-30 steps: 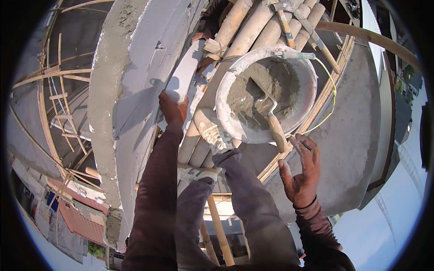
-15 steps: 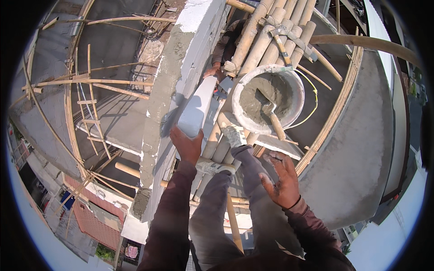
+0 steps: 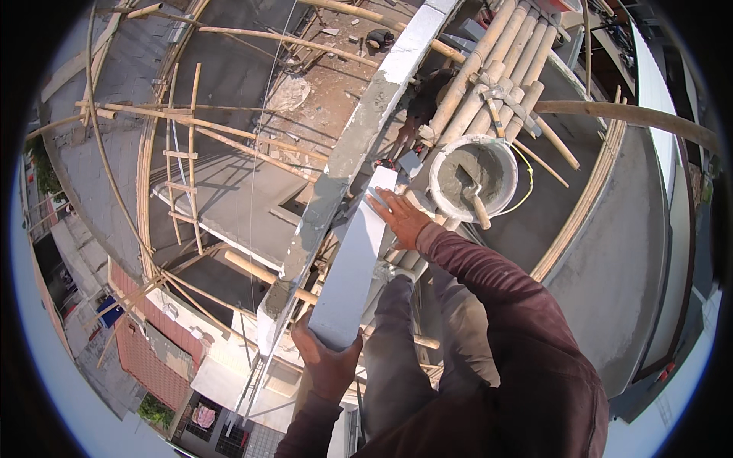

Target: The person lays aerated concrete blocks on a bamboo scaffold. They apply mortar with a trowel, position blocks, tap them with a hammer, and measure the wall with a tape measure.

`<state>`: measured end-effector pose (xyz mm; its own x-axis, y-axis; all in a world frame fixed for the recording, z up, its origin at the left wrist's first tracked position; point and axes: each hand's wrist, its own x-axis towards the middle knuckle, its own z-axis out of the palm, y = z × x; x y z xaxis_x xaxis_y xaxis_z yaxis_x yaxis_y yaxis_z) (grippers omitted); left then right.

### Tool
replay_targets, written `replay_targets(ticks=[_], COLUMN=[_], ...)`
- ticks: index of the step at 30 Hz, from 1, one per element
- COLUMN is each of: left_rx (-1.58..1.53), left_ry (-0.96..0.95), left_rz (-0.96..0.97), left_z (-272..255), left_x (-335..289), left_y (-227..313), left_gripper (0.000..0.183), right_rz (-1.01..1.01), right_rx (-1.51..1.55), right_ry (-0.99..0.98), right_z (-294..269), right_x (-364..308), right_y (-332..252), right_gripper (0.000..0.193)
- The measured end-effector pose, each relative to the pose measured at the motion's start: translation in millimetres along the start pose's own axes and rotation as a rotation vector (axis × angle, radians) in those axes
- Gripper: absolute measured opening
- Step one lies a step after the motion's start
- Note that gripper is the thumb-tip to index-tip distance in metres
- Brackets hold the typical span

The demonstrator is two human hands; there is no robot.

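A long, pale grey building block point(image 3: 350, 267) is held between my two hands, tilted along the near side of the wall. My left hand point(image 3: 328, 362) is wrapped round its near end, thumb and fingers on opposite sides. My right hand point(image 3: 405, 219) grips the far part, fingers laid over its edge. Left of the block runs the wall point(image 3: 347, 168), its top spread with grey mortar. A bucket point(image 3: 437, 191) of wet mortar stands beyond my right forearm, and a trowel point(image 3: 479, 208) with a wooden handle rests in it.
Bamboo poles point(image 3: 489, 57) form a platform at the far right, with a hammer point(image 3: 496, 114) lying on them. Bamboo scaffolding point(image 3: 191, 153) stands beyond the wall, high above the ground. Another person point(image 3: 420, 111) is partly visible below, in shadow.
The block has come nearer to me. My right hand, empty before, now grips it. The other person's hand no longer holds its far end. My view has shifted too.
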<state>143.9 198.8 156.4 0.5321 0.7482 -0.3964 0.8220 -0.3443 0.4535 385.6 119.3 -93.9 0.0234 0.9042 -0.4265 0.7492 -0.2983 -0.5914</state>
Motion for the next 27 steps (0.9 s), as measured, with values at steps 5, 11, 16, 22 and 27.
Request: replay_targets(ticks=[5, 11, 16, 22, 27], left_rx=[-0.036, -0.323, -0.272, -0.312, 0.042], left_ry=[-0.088, -0.072, 0.005, 0.182, 0.292], left_rz=[-0.045, -0.168, -0.129, -0.073, -0.032], left_z=[-87, -122, -91, -11, 21], left_x=[-55, -128, -137, -88, -26], left_y=[-11, -92, -167, -215, -226], left_gripper=[0.088, 0.092, 0.089, 0.088, 0.088], right_rz=[-0.364, -0.469, -0.451, -0.420, -0.399], right_rx=[0.064, 0.085, -0.150, -0.382, -0.497], right_ry=[-0.175, -0.197, -0.042, 0.024, 0.044], right_z=[0, -34, -96, -137, -144], right_x=[36, 3, -16, 15, 59], right_y=[-17, -73, -113, -111, -85], right_gripper=[0.113, 0.077, 0.076, 0.098, 0.107])
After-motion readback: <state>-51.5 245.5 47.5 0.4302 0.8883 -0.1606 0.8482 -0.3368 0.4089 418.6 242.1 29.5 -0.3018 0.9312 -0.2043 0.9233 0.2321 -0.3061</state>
